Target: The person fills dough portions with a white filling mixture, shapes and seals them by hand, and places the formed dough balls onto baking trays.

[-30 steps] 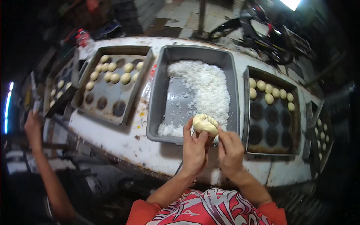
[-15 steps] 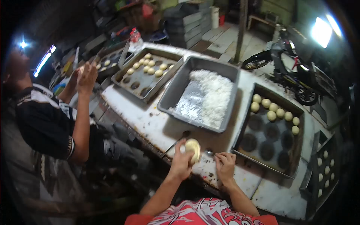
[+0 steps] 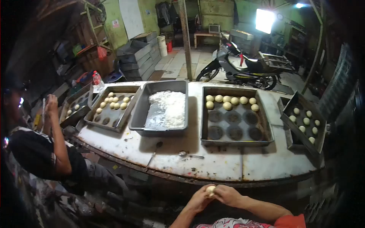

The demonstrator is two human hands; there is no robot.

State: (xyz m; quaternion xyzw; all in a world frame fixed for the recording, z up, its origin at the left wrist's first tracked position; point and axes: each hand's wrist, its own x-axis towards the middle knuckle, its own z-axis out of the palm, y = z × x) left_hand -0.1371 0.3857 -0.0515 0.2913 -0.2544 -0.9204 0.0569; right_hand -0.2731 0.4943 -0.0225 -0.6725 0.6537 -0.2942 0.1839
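Observation:
A pale piece of dough [image 3: 211, 190] is pinched between both my hands in front of the table edge. My left hand [image 3: 198, 200] wraps around it from the left, fingers curled. From the right, my right hand [image 3: 229, 196] presses its fingertips on the dough; part of the piece is hidden behind them. On the table beyond lies a metal spoon [image 3: 194, 155], touched by neither hand. A second, dark-headed spoon [image 3: 153, 153] rests further left. Behind them stands a grey tub [image 3: 159, 132] with white crumbly filling [image 3: 173, 110].
Right of the tub is a metal tray [image 3: 237, 143] with several dough balls [image 3: 227, 106]. Another tray [image 3: 102, 127] of balls stands left, and stacked trays [image 3: 321, 133] at far right. A co-worker [image 3: 36, 152] stands at left, hands raised. A motorcycle [image 3: 243, 70] is behind the table.
My right hand has left the spoon and joined my left at the dough, which was flattened and open before and is now gathered. The view has tilted up and turned.

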